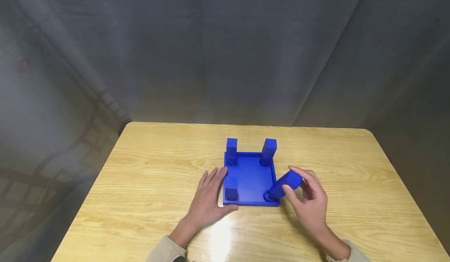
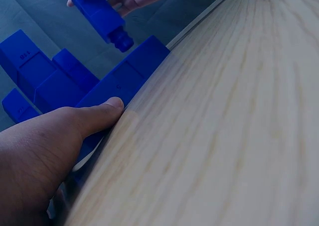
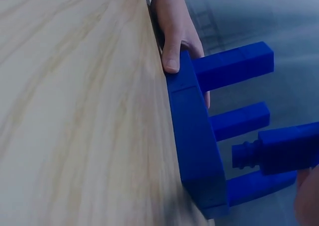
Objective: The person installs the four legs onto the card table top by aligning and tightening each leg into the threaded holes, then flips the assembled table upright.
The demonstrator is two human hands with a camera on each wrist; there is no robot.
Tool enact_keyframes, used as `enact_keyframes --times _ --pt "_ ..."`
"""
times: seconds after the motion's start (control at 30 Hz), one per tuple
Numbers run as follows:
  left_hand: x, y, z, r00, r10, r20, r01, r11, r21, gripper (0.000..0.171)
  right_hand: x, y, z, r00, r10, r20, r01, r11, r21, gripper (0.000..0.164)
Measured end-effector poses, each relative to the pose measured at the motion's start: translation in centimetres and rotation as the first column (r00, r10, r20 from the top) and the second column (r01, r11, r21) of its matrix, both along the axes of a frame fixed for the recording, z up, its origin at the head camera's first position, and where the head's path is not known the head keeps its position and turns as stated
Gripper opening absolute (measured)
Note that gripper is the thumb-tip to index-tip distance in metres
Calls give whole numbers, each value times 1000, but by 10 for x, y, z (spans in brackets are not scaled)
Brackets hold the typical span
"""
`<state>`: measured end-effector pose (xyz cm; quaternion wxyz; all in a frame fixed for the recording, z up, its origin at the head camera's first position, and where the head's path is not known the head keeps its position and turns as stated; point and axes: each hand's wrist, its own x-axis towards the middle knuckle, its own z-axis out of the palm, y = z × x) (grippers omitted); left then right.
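A square blue tray-like base with raised edges lies on the table. Three blue square legs stand upright on it: the far left leg, the far right leg and the near left leg. My left hand rests against the base's near left corner, straight fingers along the left side and thumb at the front wall. Between thumb and fingers, my right hand holds a fourth blue leg, tilted. Its ridged, screw-like end hangs above the near right corner, apart from the base.
The wooden table extends around the base on all sides. A dark grey curtain hangs behind its far edge and along the sides. Small markings show on one standing leg in the left wrist view.
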<state>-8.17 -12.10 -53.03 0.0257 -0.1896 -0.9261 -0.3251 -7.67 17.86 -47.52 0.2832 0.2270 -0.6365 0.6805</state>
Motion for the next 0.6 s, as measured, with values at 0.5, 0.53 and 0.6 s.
enact_keyframes --times 0.5,0.53,0.6 --pt "-1 0 -2 999 -7 -33 7 1000 0 121 1 -2 -15 999 20 -24 -16 989 145 52" --pt "0 0 -2 999 -7 -38 7 1000 0 120 1 -2 -15 1000 18 -25 -14 987 161 53" --pt "0 0 -2 999 -6 -46 6 1000 1 120 1 -2 -14 1000 15 -23 -10 983 182 54"
